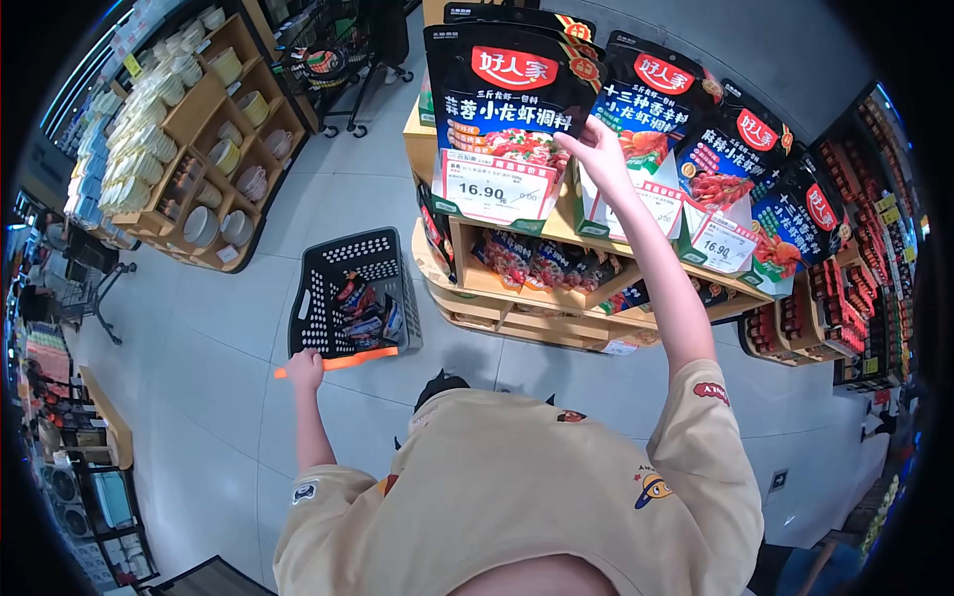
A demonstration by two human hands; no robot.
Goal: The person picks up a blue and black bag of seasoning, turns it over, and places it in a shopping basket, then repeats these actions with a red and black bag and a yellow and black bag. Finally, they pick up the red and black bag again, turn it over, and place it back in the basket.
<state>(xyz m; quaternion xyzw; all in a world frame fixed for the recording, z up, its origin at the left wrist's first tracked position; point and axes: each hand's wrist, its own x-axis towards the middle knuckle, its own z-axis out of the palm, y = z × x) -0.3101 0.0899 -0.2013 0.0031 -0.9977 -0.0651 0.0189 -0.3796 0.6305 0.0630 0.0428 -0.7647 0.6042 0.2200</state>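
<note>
My left hand [306, 369] is closed round the orange handle [355, 360] of a dark, perforated shopping basket [405, 298]. Several packaged goods [366, 316] lie inside the basket; I cannot read their labels. At the display stand, my right hand [599, 157] grips the right edge of a black crayfish seasoning pouch [502, 89], thumb over its front. The pouch stands upright behind a price card [495, 189] marked 16.90. Similar pouches [651, 94] stand to its right, each partly covered by a card.
The wooden display stand [556, 311] has more pouches on a lower shelf. Bowls and crockery fill a wooden rack [189, 119] at the upper left. A shopping cart [333, 60] stands behind, and packed shelves [865, 288] line the right. Grey tiles [214, 387] cover the floor.
</note>
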